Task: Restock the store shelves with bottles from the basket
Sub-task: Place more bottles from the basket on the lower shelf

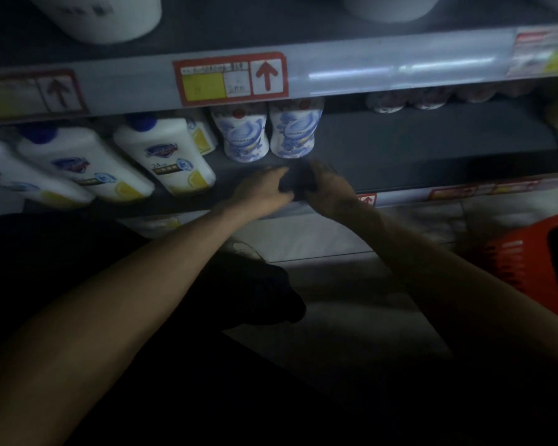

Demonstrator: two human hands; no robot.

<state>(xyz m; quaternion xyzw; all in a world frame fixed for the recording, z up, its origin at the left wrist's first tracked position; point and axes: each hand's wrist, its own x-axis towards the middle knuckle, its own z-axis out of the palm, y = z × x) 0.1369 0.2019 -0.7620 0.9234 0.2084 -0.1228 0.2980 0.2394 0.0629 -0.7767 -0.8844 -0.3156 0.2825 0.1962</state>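
Between the left hand (261,194) and the right hand (331,191), which meet at the front edge of the shelf (416,146), lies a dark patch (297,184). In the dim, smeared view I cannot tell whether it is something held or only the shelf board. Both hands have their fingers bent in toward that patch and come close together, but I cannot tell whether they pinch anything or merely rest on the edge. Just beyond the fingertips two bottles with blue swirls on white stand upright and side by side: the left patterned bottle (240,133) behind the left hand and the right patterned bottle (295,130) behind the gap between the hands. Out to the left of the left hand a row of white bottles (165,156) with blue caps and lemon pictures fills the same shelf. Farther back, beyond and to the right of the right hand, a few blurred bottles (387,101) show under the upper rail. Straight above the hands that rail carries a price label (231,78) with a red arrow. Well to the right of the right forearm and lower down, a red basket (525,265) is cut off by the picture edge, its contents out of sight.
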